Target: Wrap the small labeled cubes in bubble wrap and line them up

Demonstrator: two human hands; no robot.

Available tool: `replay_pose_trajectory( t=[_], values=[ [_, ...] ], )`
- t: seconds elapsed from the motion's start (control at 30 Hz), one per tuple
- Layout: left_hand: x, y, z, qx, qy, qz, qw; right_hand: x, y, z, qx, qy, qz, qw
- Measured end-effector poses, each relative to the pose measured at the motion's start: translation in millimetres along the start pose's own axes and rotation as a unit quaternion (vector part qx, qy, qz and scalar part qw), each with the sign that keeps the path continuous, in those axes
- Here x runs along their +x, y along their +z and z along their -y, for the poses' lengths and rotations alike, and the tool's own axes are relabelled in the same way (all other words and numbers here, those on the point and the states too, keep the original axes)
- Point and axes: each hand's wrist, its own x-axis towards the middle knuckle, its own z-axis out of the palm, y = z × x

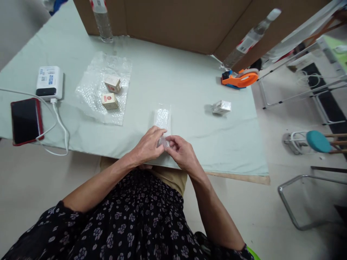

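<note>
My left hand (151, 143) and my right hand (181, 150) meet near the table's front edge. Both have their fingers closed on the near end of a narrow strip of bubble wrap (162, 118), which stretches away from me flat on the table. Between the fingertips the wrap is bunched up; whether anything lies inside it I cannot tell. Two small cream boxes with red marks, one box (110, 101) nearer and one box (112, 84) behind, sit on a larger bubble wrap sheet (89, 88) to the left. To the right stands a small box wrapped in clear material (221, 107).
An orange tape dispenser (240, 78) and a leaning bottle (251, 39) stand back right. Another bottle (103, 23) is back left, by a cardboard panel (173, 21). At left lie a white power bank (49, 82) with a cable and a phone (26, 121).
</note>
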Motion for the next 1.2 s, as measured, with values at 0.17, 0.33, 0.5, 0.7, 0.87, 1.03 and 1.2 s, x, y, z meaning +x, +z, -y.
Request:
replay_pose_trajectory(
  t=[0.17,0.33,0.5,0.7,0.87,1.03,1.2],
  values=[
    [2.2,2.8,-6.1,-0.010,-0.076,-0.062,0.995,-3.1,4.4,4.2,-0.094,-0.043,-0.017,0.994],
    [8.0,9.1,-11.0,0.014,-0.102,-0.068,0.992,-2.6,0.1,4.5,-0.089,-0.052,-0.004,0.995],
    [9.7,10.8,-10.2,0.034,-0.110,-0.051,0.992,-0.9,-10.9,-0.1,-0.025,-0.029,0.043,0.998],
    [5.8,13.6,-10.3,0.054,-0.045,-0.058,0.996,15.8,-28.0,-4.0,-0.042,-0.065,0.098,0.992],
    [3.3,13.5,-11.4,0.088,-0.042,-0.032,0.995,31.3,-37.6,-5.8,-0.036,-0.085,0.139,0.986],
    [3.7,14.9,-9.0,0.098,-0.047,-0.030,0.994,38.1,-41.2,-18.0,0.080,-0.033,0.096,0.992],
    [3.6,15.5,-7.7,0.090,-0.045,-0.028,0.995,60.1,-33.8,-27.7,0.167,0.151,-0.011,0.974]
  ],
)
